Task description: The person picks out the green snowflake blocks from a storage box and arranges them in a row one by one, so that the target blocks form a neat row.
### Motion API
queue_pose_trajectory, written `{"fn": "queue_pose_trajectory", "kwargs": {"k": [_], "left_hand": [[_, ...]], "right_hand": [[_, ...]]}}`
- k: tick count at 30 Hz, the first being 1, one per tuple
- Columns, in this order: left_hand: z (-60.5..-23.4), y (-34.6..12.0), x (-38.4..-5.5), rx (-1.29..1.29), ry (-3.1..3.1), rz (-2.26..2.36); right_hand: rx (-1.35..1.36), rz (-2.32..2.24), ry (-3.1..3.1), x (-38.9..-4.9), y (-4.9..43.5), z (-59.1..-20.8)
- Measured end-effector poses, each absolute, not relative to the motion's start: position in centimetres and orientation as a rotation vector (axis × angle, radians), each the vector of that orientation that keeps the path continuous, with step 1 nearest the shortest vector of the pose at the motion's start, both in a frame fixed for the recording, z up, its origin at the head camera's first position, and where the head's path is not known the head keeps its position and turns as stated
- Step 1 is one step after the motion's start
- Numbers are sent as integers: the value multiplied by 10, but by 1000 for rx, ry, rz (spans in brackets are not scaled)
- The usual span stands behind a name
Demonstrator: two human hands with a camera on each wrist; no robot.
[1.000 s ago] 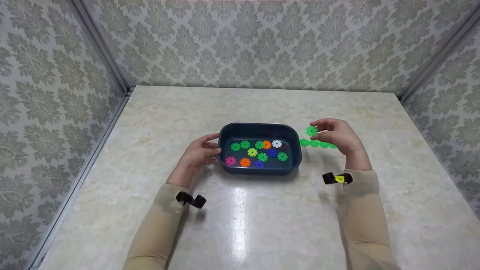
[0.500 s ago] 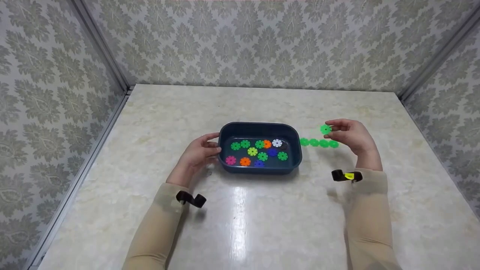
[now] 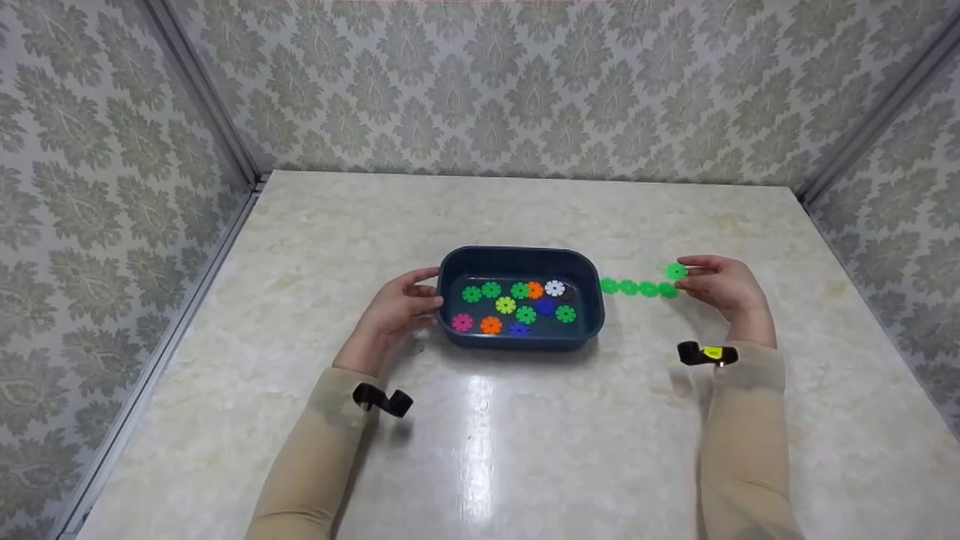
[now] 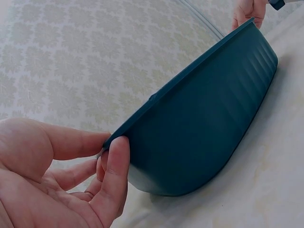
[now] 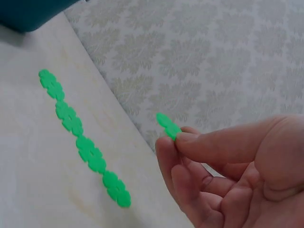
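Observation:
A dark blue tub stands mid-table with several coloured toothed discs in it. My left hand holds the tub's left rim between thumb and fingers. To the right of the tub a row of green discs lies flat on the table. My right hand pinches one green disc between thumb and fingertips, just above the row's right end.
The marble table is boxed in by patterned walls at the back and both sides. Black wrist straps sit on both beige sleeves.
My right hand has carried the pinched green disc rightward and down, from beside the tub to the far end of the green row. The left hand and tub stayed put.

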State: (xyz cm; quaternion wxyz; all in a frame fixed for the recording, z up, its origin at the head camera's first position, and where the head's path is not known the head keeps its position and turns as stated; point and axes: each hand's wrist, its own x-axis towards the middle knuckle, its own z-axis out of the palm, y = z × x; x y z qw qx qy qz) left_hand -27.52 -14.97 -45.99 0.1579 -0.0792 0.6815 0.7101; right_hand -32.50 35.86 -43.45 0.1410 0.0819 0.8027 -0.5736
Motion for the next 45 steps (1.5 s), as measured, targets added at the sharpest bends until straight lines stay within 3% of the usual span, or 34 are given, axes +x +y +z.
{"fn": "queue_pose_trajectory", "kwargs": {"k": [19, 45], "left_hand": [[-460, -150, -275, -224, 1924, 2055], [-458, -149, -275, -261, 1937, 2033]], "right_hand": [[617, -1552, 2412, -328, 368, -459], [612, -1335, 2565, -328, 366, -458]]}}
